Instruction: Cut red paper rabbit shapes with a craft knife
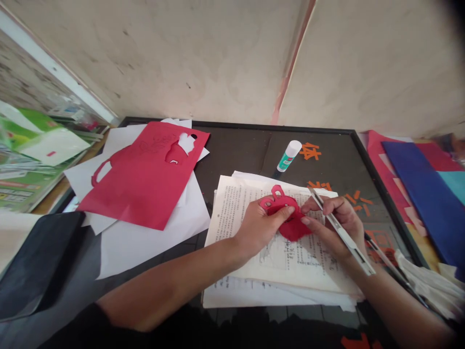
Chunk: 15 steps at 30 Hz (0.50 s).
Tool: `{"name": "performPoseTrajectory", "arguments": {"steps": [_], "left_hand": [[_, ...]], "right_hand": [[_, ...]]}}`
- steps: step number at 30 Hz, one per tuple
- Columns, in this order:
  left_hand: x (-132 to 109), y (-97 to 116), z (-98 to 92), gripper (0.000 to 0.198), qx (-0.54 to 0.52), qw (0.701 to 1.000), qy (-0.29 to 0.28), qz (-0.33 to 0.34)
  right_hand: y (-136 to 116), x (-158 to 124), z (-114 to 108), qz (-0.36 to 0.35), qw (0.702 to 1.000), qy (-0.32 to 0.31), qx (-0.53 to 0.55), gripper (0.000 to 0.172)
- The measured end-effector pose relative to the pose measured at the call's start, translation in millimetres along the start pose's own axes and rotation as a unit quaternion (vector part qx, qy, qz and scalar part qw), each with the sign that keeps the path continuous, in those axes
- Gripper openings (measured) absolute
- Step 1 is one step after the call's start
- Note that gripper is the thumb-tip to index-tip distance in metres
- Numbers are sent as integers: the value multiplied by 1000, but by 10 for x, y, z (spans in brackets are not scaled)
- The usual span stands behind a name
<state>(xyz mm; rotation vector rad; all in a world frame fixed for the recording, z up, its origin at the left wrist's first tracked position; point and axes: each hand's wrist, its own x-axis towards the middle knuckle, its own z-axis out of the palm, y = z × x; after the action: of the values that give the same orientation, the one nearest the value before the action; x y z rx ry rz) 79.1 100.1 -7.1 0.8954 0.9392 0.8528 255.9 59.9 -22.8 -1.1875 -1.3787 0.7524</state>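
Observation:
A red paper cutout (296, 230) with looped, ear-like shapes on top is held above printed pages (232, 232). My left hand (259, 228) is closed on its left side, with the thumb across the front. My right hand (339, 225) has a white utility knife (350, 245) lodged between its fingers. Its thumb and fingertip also pinch the right edge of the cutout. The knife slants from upper left to lower right and its tip points away from the cutout. A white and green glue stick (289, 156) stands behind the pages.
A red sheet (145, 179) with cut-out holes lies over white papers (145, 247) on the left. Nearer sits a black phone-like object (43, 257). Orange paper characters (310, 151) lie on the dark tabletop (236, 145). Coloured sheets (417, 194) are at the right, below the wall (181, 58).

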Motion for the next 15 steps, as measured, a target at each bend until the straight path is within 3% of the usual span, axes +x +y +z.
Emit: {"name": "performPoseTrajectory", "arguments": {"steps": [5, 11, 13, 15], "left_hand": [[1, -21, -20, 19, 21, 999, -33, -6], [54, 22, -80, 18, 88, 996, -4, 10], [66, 68, -129, 38, 145, 989, 3, 33], [58, 126, -183, 69, 256, 962, -6, 99]], "right_hand": [[-35, -20, 21, 15, 1000, 7, 4, 30], [5, -14, 1, 71, 996, 8, -52, 30], [21, -7, -24, 75, 992, 9, -104, 26], [38, 3, -56, 39, 989, 32, -139, 15]]}}
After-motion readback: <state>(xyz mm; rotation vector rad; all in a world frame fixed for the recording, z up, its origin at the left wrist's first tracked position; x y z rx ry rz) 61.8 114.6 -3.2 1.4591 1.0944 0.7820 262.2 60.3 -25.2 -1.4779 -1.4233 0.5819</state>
